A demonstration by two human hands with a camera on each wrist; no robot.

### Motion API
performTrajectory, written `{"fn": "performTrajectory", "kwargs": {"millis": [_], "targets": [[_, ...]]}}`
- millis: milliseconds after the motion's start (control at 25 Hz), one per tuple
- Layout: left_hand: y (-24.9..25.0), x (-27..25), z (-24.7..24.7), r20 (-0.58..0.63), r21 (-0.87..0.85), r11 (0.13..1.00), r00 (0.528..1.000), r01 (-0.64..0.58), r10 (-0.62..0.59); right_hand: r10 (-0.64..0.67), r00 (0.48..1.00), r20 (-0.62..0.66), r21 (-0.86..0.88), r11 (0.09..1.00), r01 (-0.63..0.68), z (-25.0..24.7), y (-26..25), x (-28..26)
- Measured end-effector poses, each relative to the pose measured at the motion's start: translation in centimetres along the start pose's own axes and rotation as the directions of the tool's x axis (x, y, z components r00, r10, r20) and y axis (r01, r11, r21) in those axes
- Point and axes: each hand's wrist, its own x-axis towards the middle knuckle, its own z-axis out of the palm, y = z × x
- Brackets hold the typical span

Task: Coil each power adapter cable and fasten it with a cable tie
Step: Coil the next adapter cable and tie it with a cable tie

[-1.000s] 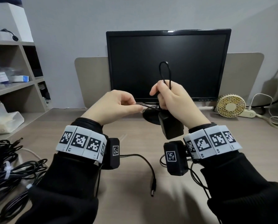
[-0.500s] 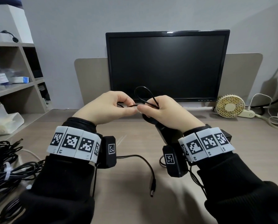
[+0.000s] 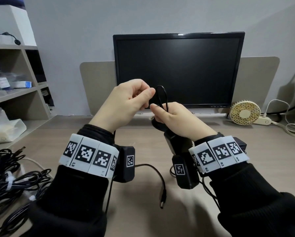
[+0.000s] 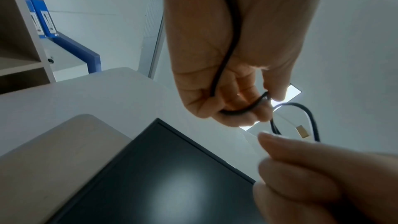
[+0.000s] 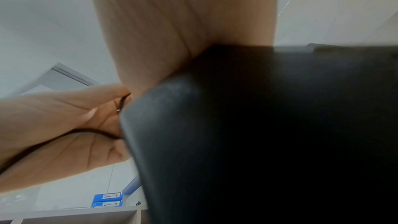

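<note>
Before monitor (image 3: 178, 69), hands risen, left hand (image 3: 126, 101) and right hand (image 3: 174, 120) pinching cable (image 3: 162, 96), loop upright again.

Even soft indoor light, head view sharp w/ bent edges, wrist views blurry, ceiling panel (image 4: 286, 96) glare

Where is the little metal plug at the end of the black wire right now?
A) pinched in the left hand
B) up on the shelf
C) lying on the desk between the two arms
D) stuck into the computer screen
C: the plug lies loose on the desk between the sleeves, while the left hand and right hand hold a loop of the cable higher up.
</note>
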Motion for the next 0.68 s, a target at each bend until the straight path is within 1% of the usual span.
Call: {"fn": "performTrajectory", "kwargs": {"millis": [40,120,160,200,280,360,440,480,560,680], "targets": [[-0.1,0.1,0.4,-0.015,0.001,1.000,1.000,-0.010,0.010,-0.009,1.000,-0.005,0.005,1.000,0.009,0.0,0.0,0.1],[-0.3,0.2,0.8,-0.089,0.083,0.996,0.996,-0.022,0.029,-0.024,1.000,-0.012,0.018,1.000,0.024,0.0,0.0,0.1],[-0.3,0.1,0.8,-0.120,0.092,0.996,0.992,-0.019,0.030,-0.031,0.999,-0.013,0.020,0.999,0.032,0.1,-0.1,0.0],[-0.1,0.1,0.7,-0.130,0.065,0.998,0.991,-0.012,0.021,-0.040,0.999,-0.018,0.024,0.999,0.040,0.2,-0.2,0.0],[0.0,0.1,0.3,-0.108,-0.017,1.000,0.994,0.004,-0.005,-0.054,0.998,-0.023,0.052,0.997,0.055,0.3,-0.3,-0.1],[0.0,0.1,0.3,-0.091,-0.095,0.995,0.996,0.016,-0.025,-0.040,0.999,0.019,0.186,0.982,0.035,0.3,-0.6,-0.3],[0.1,0.1,0.5,-0.135,-0.181,0.983,0.990,0.016,-0.041,-0.049,0.995,0.083,0.303,0.953,0.022,0.2,-0.7,-0.4],[0.2,0.1,0.6,-0.167,-0.210,0.978,0.985,0.012,-0.048,-0.069,0.993,0.095,0.286,0.957,0.039,0.2,-0.9,-0.5],[0.4,0.0,0.6,-0.200,-0.258,0.966,0.978,0.001,-0.055,-0.086,0.991,0.099,0.191,0.979,0.065,0.2,-1.1,-0.7],[0.6,-0.1,0.6,-0.192,-0.388,0.922,0.978,0.004,-0.085,-0.080,0.992,0.095,0.122,0.990,0.068,0.2,-1.2,-0.7]]}}
